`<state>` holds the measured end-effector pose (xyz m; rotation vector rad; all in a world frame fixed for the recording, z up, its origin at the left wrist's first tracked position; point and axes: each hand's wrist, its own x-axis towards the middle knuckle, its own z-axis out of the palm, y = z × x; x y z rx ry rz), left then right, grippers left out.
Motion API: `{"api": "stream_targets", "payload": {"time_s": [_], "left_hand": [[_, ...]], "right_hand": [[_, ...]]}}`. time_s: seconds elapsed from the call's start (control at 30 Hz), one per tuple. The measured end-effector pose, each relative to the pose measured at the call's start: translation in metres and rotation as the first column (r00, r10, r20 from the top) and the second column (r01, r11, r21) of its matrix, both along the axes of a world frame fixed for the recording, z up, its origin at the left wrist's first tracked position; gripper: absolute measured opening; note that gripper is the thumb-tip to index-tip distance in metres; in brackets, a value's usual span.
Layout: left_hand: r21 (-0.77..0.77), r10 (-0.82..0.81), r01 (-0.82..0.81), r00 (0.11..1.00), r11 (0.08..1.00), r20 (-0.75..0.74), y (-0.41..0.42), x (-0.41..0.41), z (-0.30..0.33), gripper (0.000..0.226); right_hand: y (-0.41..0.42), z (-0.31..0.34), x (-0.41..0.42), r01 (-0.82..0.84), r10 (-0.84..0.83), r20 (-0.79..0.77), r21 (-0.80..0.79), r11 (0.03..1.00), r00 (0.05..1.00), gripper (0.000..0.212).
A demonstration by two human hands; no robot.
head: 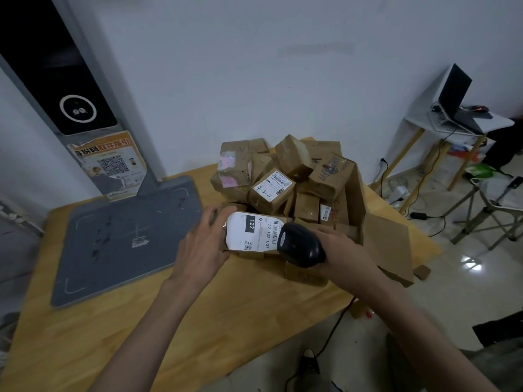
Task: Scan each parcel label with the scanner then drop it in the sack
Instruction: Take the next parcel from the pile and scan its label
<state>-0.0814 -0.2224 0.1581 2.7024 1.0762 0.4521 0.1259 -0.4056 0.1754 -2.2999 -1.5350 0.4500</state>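
My left hand [204,241] grips the left end of a small brown parcel [249,251] whose white label [250,231] faces up, printed 122. My right hand [338,250] holds a black handheld scanner [301,244], its head over the label's barcode at the parcel's right end. Behind them a pile of several brown parcels [283,176] fills an open cardboard box [353,193] on the wooden table [113,335]. No sack is in view.
A grey scanning pad [121,236] with an upright post [70,89] lies on the table's left half. To the right stand a white side table with a laptop [458,108] and a folding stool [495,199]. Cables [334,332] run over the tiled floor.
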Motion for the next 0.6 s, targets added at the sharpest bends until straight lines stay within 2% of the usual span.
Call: {"api": "stream_targets", "payload": {"time_s": [0.13, 0.43, 0.53, 0.6], "left_hand": [[0.016, 0.012, -0.012, 1.000, 1.000, -0.004, 0.002, -0.003, 0.002, 0.079], [0.035, 0.019, -0.020, 0.999, 0.999, 0.028, 0.008, -0.011, 0.005, 0.079], [0.015, 0.020, -0.021, 0.999, 1.000, 0.044, 0.009, -0.014, 0.006, 0.077], [-0.026, 0.011, -0.010, 0.998, 1.000, 0.068, 0.009, -0.016, 0.005, 0.076]], "right_hand": [[0.004, 0.002, -0.004, -0.030, 0.031, 0.026, -0.027, 0.999, 0.999, 0.045], [0.011, 0.010, -0.008, -0.038, 0.043, 0.056, -0.082, 0.996, 0.998, 0.038], [0.011, 0.010, -0.012, -0.010, 0.012, 0.023, -0.053, 0.999, 1.000, 0.037], [0.011, 0.008, -0.015, 0.034, -0.033, -0.058, 0.019, 0.999, 0.998, 0.035]]}}
